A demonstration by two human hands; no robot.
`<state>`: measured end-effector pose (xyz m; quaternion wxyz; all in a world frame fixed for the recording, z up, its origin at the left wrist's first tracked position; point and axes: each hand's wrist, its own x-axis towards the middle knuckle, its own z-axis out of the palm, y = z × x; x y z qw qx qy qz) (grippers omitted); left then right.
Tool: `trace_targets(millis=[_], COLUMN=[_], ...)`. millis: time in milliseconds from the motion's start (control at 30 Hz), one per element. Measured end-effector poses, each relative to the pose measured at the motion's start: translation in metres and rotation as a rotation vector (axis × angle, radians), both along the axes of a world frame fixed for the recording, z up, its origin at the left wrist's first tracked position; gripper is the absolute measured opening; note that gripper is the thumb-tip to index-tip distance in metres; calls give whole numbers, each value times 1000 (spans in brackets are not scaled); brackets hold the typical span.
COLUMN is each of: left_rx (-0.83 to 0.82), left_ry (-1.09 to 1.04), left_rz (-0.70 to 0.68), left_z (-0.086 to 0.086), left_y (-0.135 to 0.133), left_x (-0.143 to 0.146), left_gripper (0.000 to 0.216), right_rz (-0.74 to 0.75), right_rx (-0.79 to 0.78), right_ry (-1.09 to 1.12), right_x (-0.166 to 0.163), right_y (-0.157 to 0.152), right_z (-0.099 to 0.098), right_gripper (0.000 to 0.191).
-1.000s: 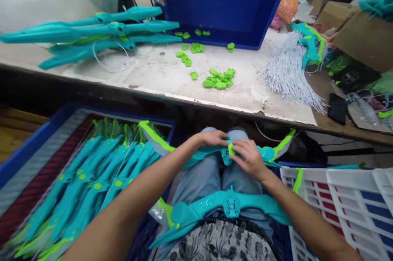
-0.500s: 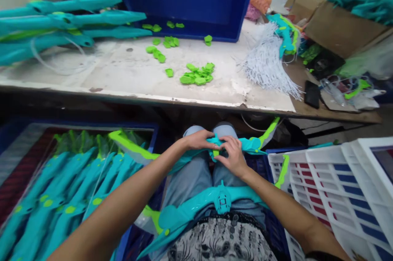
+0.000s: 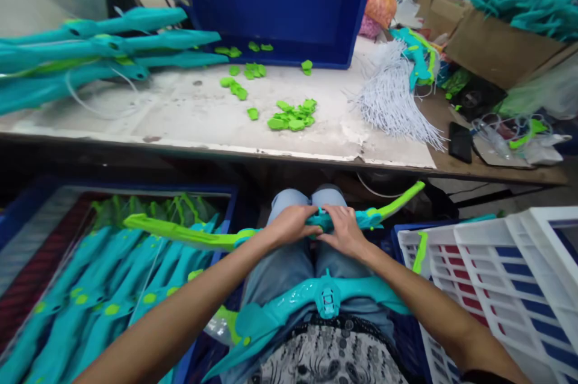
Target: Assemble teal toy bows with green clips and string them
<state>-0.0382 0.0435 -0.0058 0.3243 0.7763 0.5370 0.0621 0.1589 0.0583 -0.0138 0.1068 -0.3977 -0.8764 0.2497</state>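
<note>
Over my knees, my left hand (image 3: 294, 223) and my right hand (image 3: 344, 231) close round the middle of a teal plastic toy bow (image 3: 368, 218) with lime-green limbs. My thumbs point toward each other at its centre, and the fingers hide most of that part. Nearer my body, a second teal toy bow (image 3: 293, 301) lies across my lap, its centre showing a small square opening. Ahead on the table is a pile of small green plastic pieces (image 3: 292, 115), with several more scattered behind it.
A blue crate (image 3: 275, 5) stands on the table (image 3: 180, 125), beside stacked teal bows (image 3: 149, 44) at left. White strings (image 3: 388, 98) and a black phone (image 3: 459, 142) lie at right. Several bows (image 3: 85, 288) fill a crate at lower left; a white basket (image 3: 506, 263) is at right.
The bow in my hands has turned, so its left green limb shows its broad face. The green piece that showed between my fingers is out of sight. My hands have come closer together.
</note>
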Motion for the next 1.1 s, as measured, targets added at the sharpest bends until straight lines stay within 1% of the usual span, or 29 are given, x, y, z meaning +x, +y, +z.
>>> trace_targets(millis=[33, 67, 100, 133, 167, 200, 267, 333, 400, 433, 467, 533, 600, 633, 700, 767, 833, 900, 1000, 1067, 1100], left_rx=[57, 128, 208, 284, 347, 394, 445, 463, 445, 398, 316, 77, -156, -235, -321, -369, -409, -431, -446, -419, -378], left_ry=[29, 63, 101, 142, 180, 209, 238, 229, 178, 144, 112, 77, 72, 61, 26, 3, 5, -2, -34, -58, -51], left_rz=[-12, -31, -50, -65, -71, -67, -31, 51, 152, 188, 208, 212, 216, 221, 210, 153, 82, 41, 16, -21, -49], left_z=[1, 1, -1, -5, -10, -16, -26, -33, -34, -33, -30, -25, -18, -15, -9, -6, -8, -12, -17, -16, -14], left_y=[-8, -16, -23, -29, -34, -39, -49, -61, -81, -92, -105, -128, -143, -147, -148, -145, -140, -134, -123, -115, -112], left_x=[1, 1, 2, 2, 2, 2, 5, 11, 22, 28, 35, 49, 59, 62, 63, 61, 56, 51, 45, 43, 43], left_gripper=[38, 40, 41, 41, 42, 45, 51, 55, 50, 46, 43, 43, 49, 51, 59, 77, 99, 111, 116, 112, 107], right_rz=[48, 96, 127, 128, 94, 37, -56, -46, -11, 1, 7, 14, 15, 11, -17, -81, -186, -316, -493, -513, -484], right_rx=[-52, -97, -114, -88, -18, 83, 285, 382, 414, 422, 430, 453, 475, 478, 461, 424, 379, 339, 347, 395, 416], right_ry=[50, 110, 173, 227, 261, 271, 211, 110, 18, -22, -57, -95, -90, -78, -53, -36, -31, -40, -86, -180, -246], right_x=[2, 3, 2, -2, -9, -20, -50, -86, -118, -130, -140, -149, -149, -147, -139, -130, -118, -105, -80, -63, -54], right_y=[5, 14, 25, 39, 55, 73, 110, 142, 165, 173, 178, 183, 183, 183, 184, 185, 188, 191, 190, 185, 181], right_z=[8, 17, 27, 37, 47, 55, 67, 71, 70, 68, 67, 64, 61, 61, 61, 61, 62, 65, 72, 75, 77], right_gripper=[56, 45, 32, 22, 19, 20, 24, 25, 27, 28, 28, 29, 32, 34, 36, 38, 39, 39, 41, 39, 38])
